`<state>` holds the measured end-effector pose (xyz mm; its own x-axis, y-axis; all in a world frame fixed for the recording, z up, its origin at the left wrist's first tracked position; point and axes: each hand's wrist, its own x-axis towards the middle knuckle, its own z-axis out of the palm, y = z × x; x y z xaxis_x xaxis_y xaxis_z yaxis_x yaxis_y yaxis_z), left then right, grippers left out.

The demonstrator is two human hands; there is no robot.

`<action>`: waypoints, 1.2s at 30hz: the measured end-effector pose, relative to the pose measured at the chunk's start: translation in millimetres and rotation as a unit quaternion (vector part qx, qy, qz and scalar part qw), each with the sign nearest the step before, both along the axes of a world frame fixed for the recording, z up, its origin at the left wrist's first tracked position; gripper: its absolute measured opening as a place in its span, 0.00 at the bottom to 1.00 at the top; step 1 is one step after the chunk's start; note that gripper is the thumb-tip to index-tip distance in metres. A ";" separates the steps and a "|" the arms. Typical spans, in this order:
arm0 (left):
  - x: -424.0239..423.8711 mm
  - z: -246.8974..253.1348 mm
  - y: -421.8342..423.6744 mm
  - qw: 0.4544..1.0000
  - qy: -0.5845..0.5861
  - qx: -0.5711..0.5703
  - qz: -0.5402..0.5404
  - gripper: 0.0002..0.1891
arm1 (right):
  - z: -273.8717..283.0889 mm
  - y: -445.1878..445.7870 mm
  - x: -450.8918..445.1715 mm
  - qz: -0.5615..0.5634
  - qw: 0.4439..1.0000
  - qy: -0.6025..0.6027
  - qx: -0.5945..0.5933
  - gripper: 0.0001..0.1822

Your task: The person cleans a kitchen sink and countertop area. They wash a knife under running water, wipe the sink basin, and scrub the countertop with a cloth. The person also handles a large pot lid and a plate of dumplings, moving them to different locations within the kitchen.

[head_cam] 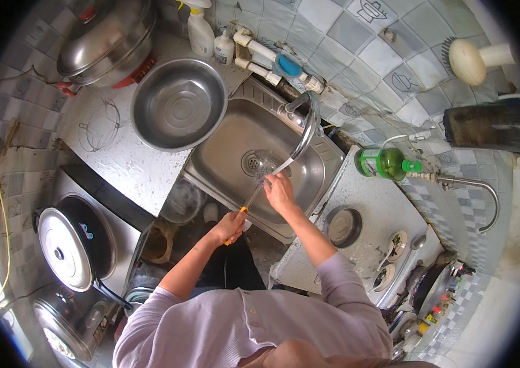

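My left hand [232, 227] grips the orange handle of a knife [253, 195] by the near edge of the stainless steel sink [320, 170]. Its blade points away from me, over the basin. My right hand [280, 192] is beside the blade's far end, fingertips bent towards it. Splashing water hides whether they pinch the metal. A stream runs from the curved chrome faucet [308, 133] onto the fingers and blade. Below the splash, the round drain [252, 163] is partly visible.
A large metal basin [179, 106] stands left of the sink, overlapping its rim. To the right are a small metal bowl [343, 226], two small dishes with food, and a green bottle [382, 164]. A lidded pan [69, 248] sits at far left.
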<state>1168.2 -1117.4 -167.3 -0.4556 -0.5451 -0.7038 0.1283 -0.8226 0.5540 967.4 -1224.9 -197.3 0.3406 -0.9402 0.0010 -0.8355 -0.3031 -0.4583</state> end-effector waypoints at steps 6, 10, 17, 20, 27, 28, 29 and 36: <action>5.9 -0.1 -1.3 1.000 0.023 0.013 0.003 0.22 | -0.9 -10.9 7.4 -0.095 0.994 0.031 0.046 0.10; 12.7 -9.2 -3.3 0.998 0.047 0.032 0.025 0.21 | 16.6 26.0 32.0 -0.042 0.997 -0.008 0.060 0.12; 15.4 -3.2 -5.9 1.000 -0.001 -0.006 -0.010 0.22 | -18.8 -34.2 10.4 -0.110 0.993 0.044 0.014 0.13; 17.9 -13.5 -5.9 1.000 -0.001 -0.007 -0.019 0.22 | -24.6 1.6 18.5 -0.113 0.993 -0.017 -0.022 0.11; 18.0 -13.0 4.3 0.995 -0.061 -0.058 -0.051 0.25 | -35.7 -23.7 -12.7 -0.180 0.982 -0.026 0.058 0.12; 20.1 -9.3 4.7 0.994 -0.076 -0.055 -0.064 0.25 | -35.2 -2.8 -10.6 -0.073 0.995 -0.026 -0.062 0.11; 21.6 -8.6 5.6 0.991 -0.092 -0.053 -0.076 0.25 | -37.7 -6.0 -8.7 -0.077 0.995 -0.017 -0.068 0.10; 33.2 -4.9 9.0 0.958 -0.220 -0.110 -0.148 0.25 | -64.9 -49.8 -2.8 -0.027 0.997 -0.054 -0.047 0.08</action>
